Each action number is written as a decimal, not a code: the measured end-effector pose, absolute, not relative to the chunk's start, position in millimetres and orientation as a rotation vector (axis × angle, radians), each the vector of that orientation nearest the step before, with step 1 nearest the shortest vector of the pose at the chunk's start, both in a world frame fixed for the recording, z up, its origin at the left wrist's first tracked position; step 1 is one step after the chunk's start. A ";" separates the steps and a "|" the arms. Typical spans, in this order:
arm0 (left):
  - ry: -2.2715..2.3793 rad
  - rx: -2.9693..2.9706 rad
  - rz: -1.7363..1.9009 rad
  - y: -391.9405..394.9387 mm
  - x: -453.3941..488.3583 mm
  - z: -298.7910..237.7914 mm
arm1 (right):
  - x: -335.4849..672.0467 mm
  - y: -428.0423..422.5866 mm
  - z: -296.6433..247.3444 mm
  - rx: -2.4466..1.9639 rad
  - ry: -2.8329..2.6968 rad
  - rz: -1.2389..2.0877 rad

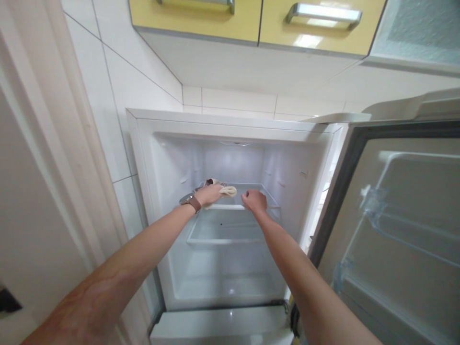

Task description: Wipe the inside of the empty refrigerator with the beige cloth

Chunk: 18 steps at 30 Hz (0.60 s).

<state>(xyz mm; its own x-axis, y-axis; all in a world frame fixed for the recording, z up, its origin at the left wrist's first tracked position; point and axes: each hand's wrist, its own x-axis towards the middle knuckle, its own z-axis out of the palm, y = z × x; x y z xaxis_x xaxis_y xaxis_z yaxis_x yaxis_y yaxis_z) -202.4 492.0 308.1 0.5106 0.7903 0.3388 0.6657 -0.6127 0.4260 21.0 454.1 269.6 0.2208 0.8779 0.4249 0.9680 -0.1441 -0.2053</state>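
Both my arms reach into an open white fridge point(143, 158). My left hand point(209, 195), with a brown-strapped watch on the wrist, is closed on a cream cloth point(226, 190) that lies on the upper glass shelf point(223, 206). My right hand point(254, 200) is curled over the front edge of that same shelf, gripping it. A second glass shelf point(226, 235) sits lower down, with nothing on it.
The fridge door point(402, 230) stands open at the right with clear plastic door bins. Yellow cupboards point(251, 19) with metal handles hang above. White tiled wall point(118, 86) and a pale door frame point(43, 167) are at the left.
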 end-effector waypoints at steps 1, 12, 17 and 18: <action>1.207 2.452 0.821 491.3 -200.5 309.1 | 20.9 453.8 269.5 -2.053 -1.703 -0.285; 0.754 2.388 0.960 473.7 -177.6 302.7 | 26.1 447.8 271.7 -1.909 -1.814 -0.302; 1.213 2.436 1.227 499.8 -213.8 294.5 | 26.8 444.6 273.7 -1.929 -1.857 -0.297; 1.364 2.460 1.212 503.7 -221.5 289.5 | 26.8 444.3 273.8 -1.929 -1.860 -0.299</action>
